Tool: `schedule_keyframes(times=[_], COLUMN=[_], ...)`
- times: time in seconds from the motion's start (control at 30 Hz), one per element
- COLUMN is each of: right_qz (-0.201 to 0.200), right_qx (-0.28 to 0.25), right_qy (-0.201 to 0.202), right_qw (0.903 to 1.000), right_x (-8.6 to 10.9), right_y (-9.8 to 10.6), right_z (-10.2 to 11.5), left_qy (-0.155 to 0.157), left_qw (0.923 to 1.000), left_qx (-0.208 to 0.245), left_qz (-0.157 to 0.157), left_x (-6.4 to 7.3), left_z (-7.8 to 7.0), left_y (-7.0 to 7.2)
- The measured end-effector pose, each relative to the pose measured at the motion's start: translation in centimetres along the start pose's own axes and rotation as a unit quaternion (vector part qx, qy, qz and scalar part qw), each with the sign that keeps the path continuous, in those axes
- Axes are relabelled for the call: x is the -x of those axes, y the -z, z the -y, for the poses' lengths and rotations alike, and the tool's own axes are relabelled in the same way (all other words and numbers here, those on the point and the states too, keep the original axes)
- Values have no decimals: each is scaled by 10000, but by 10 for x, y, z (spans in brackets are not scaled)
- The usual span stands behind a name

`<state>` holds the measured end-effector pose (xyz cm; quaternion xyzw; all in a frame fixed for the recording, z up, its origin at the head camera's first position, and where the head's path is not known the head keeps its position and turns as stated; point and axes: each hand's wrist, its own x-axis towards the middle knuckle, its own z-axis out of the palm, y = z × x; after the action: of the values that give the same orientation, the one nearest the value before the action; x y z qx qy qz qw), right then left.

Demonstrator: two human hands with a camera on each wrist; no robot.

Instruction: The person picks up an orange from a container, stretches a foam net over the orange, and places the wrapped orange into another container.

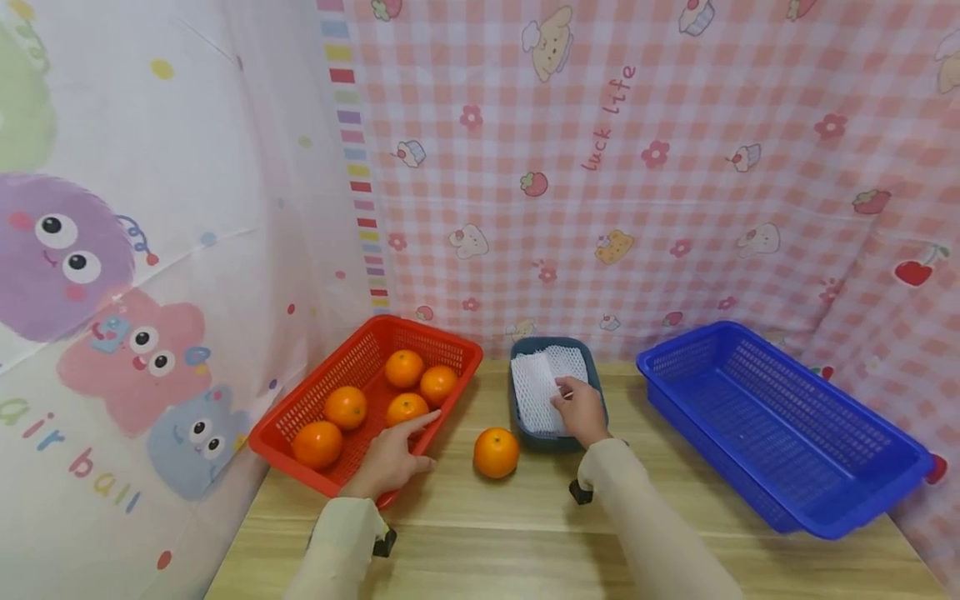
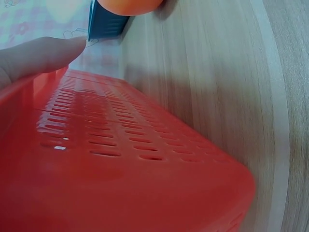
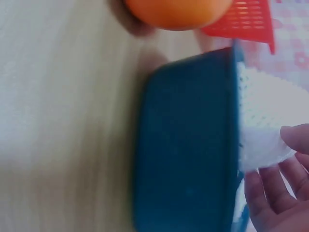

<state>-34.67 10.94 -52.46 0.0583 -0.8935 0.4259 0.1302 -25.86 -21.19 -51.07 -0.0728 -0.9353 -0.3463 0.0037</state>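
Observation:
My right hand (image 1: 583, 412) pinches a white foam fruit net (image 1: 534, 396) between thumb and fingers, over the dark teal basket (image 1: 557, 444). More white netting lies in that basket. In the right wrist view the pinched foam net (image 3: 268, 118) stands above the basket's edge. My left hand (image 1: 392, 457) lies over the near right rim of the red basket (image 1: 288, 472), its index finger and thumb extended. Several oranges (image 1: 346, 407) sit in the red basket. A single orange (image 1: 496, 452) rests on the table between the two baskets, apart from both hands.
A long blue basket (image 1: 780, 433) stands at the right of the wooden table (image 1: 480, 550). A pink checked cloth (image 1: 570, 275) hangs behind the table, and a white cartoon-print cloth (image 1: 247, 275) hangs on the left.

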Motion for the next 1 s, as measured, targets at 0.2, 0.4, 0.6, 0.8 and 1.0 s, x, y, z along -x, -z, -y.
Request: schedule_keyframes(times=[0.2,0.4,0.6,0.8,1.0], right_qz=[115,147,389,537,501], right_qx=[-529,-829,-1146,-1121,-1183], right_qy=[21,154,272,-65,137], right_qw=[9985,9963,9923,9922,9916], right_x=[4,25,51,71,83], right_y=[20,40,46,38,30], right_z=[4,8,8,-7,-21], left_qy=[25,-63,-96,-53,-510], left_qw=[10000,9999,9999,9995,9923], left_qx=[-72,-102,-117,-297,-1059], left_qz=[-25,51,-54,58,-394], left_x=[0,0,-1,-2,3], left_z=[2,-1,-1,-4,-14], left_y=[0,-2,0,0,-6])
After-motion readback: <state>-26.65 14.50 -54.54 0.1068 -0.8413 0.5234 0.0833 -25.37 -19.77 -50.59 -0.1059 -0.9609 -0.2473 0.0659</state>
